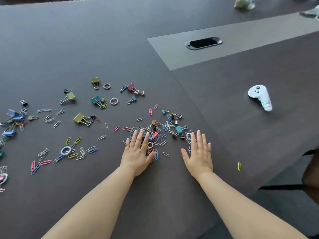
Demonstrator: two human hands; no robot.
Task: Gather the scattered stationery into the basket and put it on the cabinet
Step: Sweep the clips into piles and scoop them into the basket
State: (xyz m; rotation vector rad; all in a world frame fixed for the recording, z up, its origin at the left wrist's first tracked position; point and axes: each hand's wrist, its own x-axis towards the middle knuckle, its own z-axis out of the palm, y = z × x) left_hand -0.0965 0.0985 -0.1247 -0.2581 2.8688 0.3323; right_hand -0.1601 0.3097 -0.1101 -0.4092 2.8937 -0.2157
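Coloured paper clips, binder clips and small rings lie scattered over the dark table (103,40). The densest pile of clips (158,131) sits in the middle, between and just beyond my hands. My left hand (138,150) lies flat, palm down, fingers spread, on the pile's left side. My right hand (199,152) lies flat and open at the pile's right edge, fingertips touching a few clips. Larger binder clips (81,118) and more paper clips (65,152) are spread out to the left. A lone yellow paper clip (239,166) lies far right. No basket is in view.
A white handheld controller (260,97) lies on the table to the right. A grey strip with an oval cable opening (203,43) runs across the back right. The table's edge (283,171) falls away at lower right beside a dark object (310,176).
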